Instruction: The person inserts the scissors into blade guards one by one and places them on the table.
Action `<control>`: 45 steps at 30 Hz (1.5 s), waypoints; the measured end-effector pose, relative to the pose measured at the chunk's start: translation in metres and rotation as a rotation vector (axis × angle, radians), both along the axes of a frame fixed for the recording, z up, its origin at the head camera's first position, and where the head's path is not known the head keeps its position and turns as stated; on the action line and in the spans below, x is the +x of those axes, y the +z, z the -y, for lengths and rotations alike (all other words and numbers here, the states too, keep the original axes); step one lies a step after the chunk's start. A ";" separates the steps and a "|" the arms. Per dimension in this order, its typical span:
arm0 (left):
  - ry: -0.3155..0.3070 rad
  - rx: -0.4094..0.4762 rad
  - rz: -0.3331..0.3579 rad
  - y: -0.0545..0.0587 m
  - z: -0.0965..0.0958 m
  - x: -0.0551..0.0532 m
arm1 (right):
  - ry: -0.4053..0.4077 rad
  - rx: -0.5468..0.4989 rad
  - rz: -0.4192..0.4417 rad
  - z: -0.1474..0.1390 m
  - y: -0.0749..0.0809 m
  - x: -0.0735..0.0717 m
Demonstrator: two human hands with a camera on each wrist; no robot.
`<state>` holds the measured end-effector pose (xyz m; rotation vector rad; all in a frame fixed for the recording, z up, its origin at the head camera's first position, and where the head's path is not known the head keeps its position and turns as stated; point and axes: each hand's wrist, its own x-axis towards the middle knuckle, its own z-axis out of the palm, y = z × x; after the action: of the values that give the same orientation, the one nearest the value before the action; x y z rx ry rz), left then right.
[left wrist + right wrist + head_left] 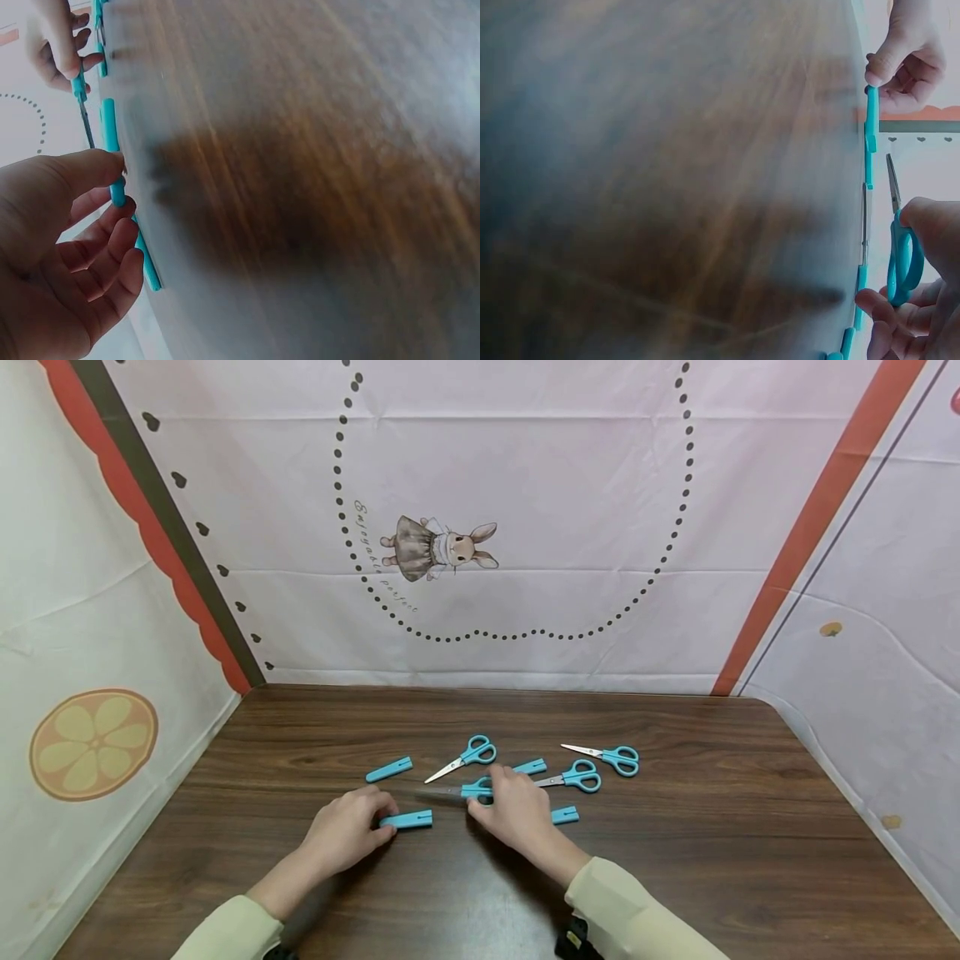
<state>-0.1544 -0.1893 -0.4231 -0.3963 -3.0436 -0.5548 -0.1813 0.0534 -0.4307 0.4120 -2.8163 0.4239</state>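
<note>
My left hand (348,828) pinches the closed end of a blue scissors cover (412,820) between thumb and fingers, low at the tabletop. In my right hand (517,810) is a pair of scissors (474,789) with blue handles, held by the handles a little above the table. Their blades point left, above and beyond the cover's open end. The right wrist view shows the thumb on the handle loops (905,259) and the blades together. Beside the right hand lie a second cover (566,815), partly hidden, and another pair of scissors (579,776).
Farther back lie two more pairs of scissors, one at centre (476,752) and one at right (619,761). A loose blue cover (390,768) is at left, and another cover (531,767) sits behind the right hand. Printed cloth (525,527) walls the brown table (675,860).
</note>
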 end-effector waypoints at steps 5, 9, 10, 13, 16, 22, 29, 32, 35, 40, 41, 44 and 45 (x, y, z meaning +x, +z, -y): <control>-0.007 0.003 -0.021 0.002 0.001 0.000 | 0.007 -0.002 -0.004 -0.005 0.001 0.001; -0.012 0.011 -0.034 0.005 0.002 0.000 | 0.012 -0.019 -0.007 -0.009 0.003 0.002; -0.012 0.012 -0.034 0.006 0.002 0.000 | 0.012 -0.021 -0.005 -0.011 0.004 0.002; -0.010 0.013 -0.030 0.006 0.002 0.000 | 0.016 -0.025 -0.008 -0.015 0.005 0.003; -0.010 0.017 -0.038 0.006 0.001 0.000 | 0.016 -0.018 -0.029 -0.020 0.006 0.003; -0.002 0.019 -0.041 0.005 0.001 -0.001 | 0.012 -0.024 -0.054 -0.027 0.010 0.004; -0.015 0.026 -0.077 0.002 0.000 -0.003 | 0.025 -0.034 -0.050 -0.036 0.013 0.005; -0.019 0.034 -0.091 0.002 0.000 -0.004 | 0.031 -0.033 -0.070 -0.040 0.013 0.005; -0.018 0.041 -0.105 0.001 -0.001 -0.004 | 0.031 -0.035 -0.075 -0.044 0.013 0.006; -0.022 0.053 -0.124 0.000 -0.004 -0.004 | 0.033 -0.023 -0.097 -0.052 0.013 0.006; -0.022 0.056 -0.125 0.000 -0.004 -0.004 | 0.035 -0.019 -0.105 -0.053 0.013 0.006; -0.016 0.060 -0.124 0.000 -0.005 -0.004 | 0.040 -0.012 -0.122 -0.057 0.013 0.006; -0.013 0.063 -0.124 0.000 -0.005 -0.004 | 0.040 -0.011 -0.122 -0.058 0.013 0.007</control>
<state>-0.1585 -0.1841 -0.4229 -0.4313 -2.8996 -0.6015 -0.1745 0.1111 -0.4179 0.4756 -2.6911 0.4079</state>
